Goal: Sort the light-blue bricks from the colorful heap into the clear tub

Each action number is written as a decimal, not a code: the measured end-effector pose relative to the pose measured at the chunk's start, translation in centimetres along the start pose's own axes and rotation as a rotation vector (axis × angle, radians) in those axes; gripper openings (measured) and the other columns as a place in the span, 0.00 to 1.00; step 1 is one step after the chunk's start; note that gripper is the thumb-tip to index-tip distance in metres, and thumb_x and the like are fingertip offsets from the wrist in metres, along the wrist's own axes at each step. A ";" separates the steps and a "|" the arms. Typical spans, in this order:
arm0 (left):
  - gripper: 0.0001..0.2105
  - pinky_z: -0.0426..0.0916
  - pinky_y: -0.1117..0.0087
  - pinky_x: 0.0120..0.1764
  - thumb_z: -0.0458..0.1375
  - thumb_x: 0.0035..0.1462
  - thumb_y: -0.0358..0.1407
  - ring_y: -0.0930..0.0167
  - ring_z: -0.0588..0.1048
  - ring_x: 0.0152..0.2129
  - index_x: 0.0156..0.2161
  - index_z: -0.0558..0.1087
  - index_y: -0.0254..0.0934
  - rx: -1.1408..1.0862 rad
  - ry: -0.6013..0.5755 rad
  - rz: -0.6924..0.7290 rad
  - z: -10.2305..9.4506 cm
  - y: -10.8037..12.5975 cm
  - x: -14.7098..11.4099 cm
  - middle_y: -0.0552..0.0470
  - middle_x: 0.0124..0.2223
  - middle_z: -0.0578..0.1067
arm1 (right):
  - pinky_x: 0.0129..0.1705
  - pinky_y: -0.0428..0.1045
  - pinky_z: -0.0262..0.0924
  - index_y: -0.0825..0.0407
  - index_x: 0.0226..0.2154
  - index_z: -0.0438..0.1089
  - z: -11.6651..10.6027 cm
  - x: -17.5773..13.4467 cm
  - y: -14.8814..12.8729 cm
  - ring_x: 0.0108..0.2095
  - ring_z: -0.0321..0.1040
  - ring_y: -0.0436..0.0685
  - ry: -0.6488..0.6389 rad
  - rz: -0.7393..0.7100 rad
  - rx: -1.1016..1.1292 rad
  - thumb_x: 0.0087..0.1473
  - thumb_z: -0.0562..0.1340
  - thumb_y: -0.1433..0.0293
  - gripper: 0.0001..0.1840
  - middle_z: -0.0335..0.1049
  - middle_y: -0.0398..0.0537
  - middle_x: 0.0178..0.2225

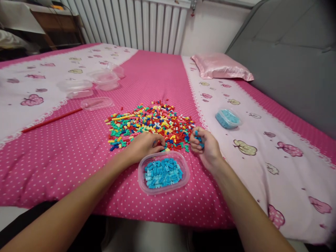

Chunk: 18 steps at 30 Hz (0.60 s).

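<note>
A heap of small multicoloured building bricks [154, 120] lies spread on the pink bedspread. At its near edge, my left hand [145, 144] reaches in with fingers curled towards the thumb. Some red shows between them, but whether it is gripped or part of the heap I cannot tell. My right hand [206, 147], at the heap's right edge, is closed around several blue bricks [198, 138]. Between my forearms sits a clear plastic tub [141, 187] without a lid, holding blue bricks [162, 173]; my left hand is just beyond its far rim.
A second clear tub [229, 119] filled with blue bricks stands at the right. Several clear containers [78, 85] are at the left, with a long red rod [52, 119] near them. A pink pillow [222, 66] lies by the grey headboard [286, 59]. The bed's front edge is close to me.
</note>
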State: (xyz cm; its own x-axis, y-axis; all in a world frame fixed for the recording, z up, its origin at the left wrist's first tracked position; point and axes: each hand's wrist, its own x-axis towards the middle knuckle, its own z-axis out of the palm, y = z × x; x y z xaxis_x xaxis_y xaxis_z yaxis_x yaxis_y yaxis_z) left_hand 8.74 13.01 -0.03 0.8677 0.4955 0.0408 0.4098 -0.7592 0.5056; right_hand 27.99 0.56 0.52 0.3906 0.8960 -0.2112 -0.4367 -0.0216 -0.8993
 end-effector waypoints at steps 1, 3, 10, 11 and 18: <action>0.05 0.54 0.76 0.27 0.61 0.57 0.34 0.76 0.68 0.22 0.36 0.78 0.37 -0.046 0.031 -0.005 -0.1 0.1 0.0 0.55 0.26 0.74 | 0.15 0.40 0.33 0.49 0.27 0.56 -0.1 -0.1 -0.3 0.15 0.37 0.44 -0.012 0.004 0.049 0.43 0.57 0.68 0.07 0.48 0.33 0.17; 0.05 0.55 0.78 0.26 0.61 0.58 0.34 0.78 0.66 0.21 0.35 0.77 0.34 -0.244 0.119 -0.043 -0.3 0.2 0.0 0.56 0.24 0.71 | 0.15 0.40 0.35 0.50 0.25 0.55 -0.3 -0.3 -0.9 0.15 0.38 0.44 -0.035 0.021 0.131 0.43 0.57 0.67 0.07 0.47 0.35 0.17; 0.15 0.39 0.80 0.12 0.50 0.66 0.31 0.82 0.47 0.10 0.25 0.60 0.36 -1.619 0.204 -0.405 -1.7 0.2 0.3 0.63 0.18 0.52 | 0.13 0.39 0.37 0.50 0.24 0.54 -0.3 0.0 -1.1 0.15 0.39 0.44 -0.068 0.092 0.268 0.50 0.59 0.70 0.11 0.46 0.35 0.19; 0.15 0.41 0.80 0.12 0.46 0.67 0.29 0.82 0.48 0.09 0.26 0.60 0.36 -1.671 0.209 -0.410 -2.0 0.1 0.3 0.63 0.18 0.52 | 0.13 0.39 0.37 0.51 0.24 0.54 -0.3 0.0 -1.0 0.15 0.40 0.43 -0.068 0.098 0.273 0.51 0.58 0.71 0.10 0.46 0.35 0.19; 0.16 0.49 0.85 0.11 0.36 0.69 0.28 0.84 0.55 0.10 0.30 0.60 0.35 -1.866 0.321 -0.451 -3.4 -0.5 -0.3 0.61 0.22 0.57 | 0.15 0.37 0.41 0.52 0.32 0.60 0.1 -0.2 -1.1 0.17 0.42 0.44 -0.084 0.065 0.183 0.44 0.56 0.77 0.09 0.47 0.34 0.22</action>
State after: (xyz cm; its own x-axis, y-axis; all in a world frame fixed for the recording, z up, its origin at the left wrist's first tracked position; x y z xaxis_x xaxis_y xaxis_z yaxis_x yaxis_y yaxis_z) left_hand 7.31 14.73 2.65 0.6370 0.7053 -0.3112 -0.4014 0.6480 0.6472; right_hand 28.30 0.45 1.65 0.2916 0.9292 -0.2272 -0.6015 -0.0065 -0.7988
